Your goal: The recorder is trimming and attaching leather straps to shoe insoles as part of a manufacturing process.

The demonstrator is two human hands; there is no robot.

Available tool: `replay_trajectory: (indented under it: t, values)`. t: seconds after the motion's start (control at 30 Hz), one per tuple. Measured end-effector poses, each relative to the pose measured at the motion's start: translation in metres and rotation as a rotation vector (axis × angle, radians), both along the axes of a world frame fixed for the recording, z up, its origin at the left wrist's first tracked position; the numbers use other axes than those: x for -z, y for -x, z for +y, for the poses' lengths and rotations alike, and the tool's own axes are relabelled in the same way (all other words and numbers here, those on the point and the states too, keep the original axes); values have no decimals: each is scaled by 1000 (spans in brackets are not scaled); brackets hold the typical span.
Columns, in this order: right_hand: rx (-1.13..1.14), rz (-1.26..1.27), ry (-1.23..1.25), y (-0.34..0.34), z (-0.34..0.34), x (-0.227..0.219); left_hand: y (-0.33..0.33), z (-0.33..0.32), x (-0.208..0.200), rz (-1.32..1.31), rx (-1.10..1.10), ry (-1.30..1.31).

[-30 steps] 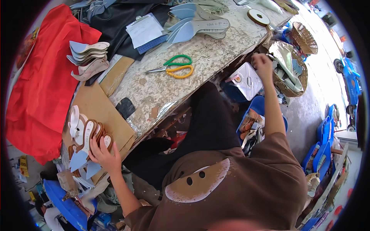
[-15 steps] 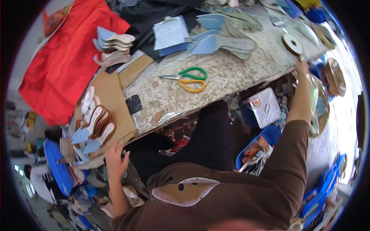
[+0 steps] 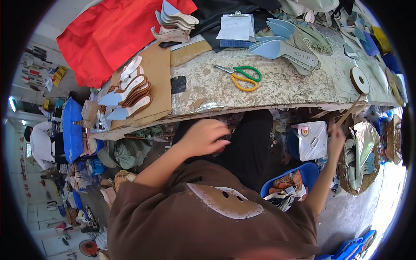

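My right hand, off the table's right front edge, is closed on the end of a narrow tan strip. The strip runs taut from a white roll lying on the table. My left hand hovers over my lap by the front edge, loosely curled with fingers apart and nothing in it. On the table between them lie scissors with one green and one yellow handle. Brown-edged insoles with pale blue ends are piled on brown cardboard at the left.
Further blue-ended insoles lie in a stack and a fan. A clipboard with paper and red sheet material are at the back. Below the table's right side stand a white-lidded box, a blue tub and a basket.
My right hand has come away from the roll toward me, drawing out the strip. My left hand has moved right from the table's left corner to over my lap. The view has shifted.
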State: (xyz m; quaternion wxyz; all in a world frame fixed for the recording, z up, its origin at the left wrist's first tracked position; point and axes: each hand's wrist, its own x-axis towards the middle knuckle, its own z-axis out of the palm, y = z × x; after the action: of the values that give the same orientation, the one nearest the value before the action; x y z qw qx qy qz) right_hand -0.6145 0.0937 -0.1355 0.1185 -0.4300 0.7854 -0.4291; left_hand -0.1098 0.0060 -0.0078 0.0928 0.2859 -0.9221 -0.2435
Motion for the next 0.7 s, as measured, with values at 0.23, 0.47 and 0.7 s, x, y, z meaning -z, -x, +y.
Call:
replay_trajectory:
  t: [0.23, 0.47, 0.7]
  values:
    - [-544, -579, 227, -226, 80, -82, 129, 66, 43, 432, 256, -299]
    - [-382, -682, 828, -185, 105, -112, 102, 92, -7, 278, 295, -1161]
    - [169, -862, 951, -68, 108, -101, 7, 69, -23, 199, 349, -952]
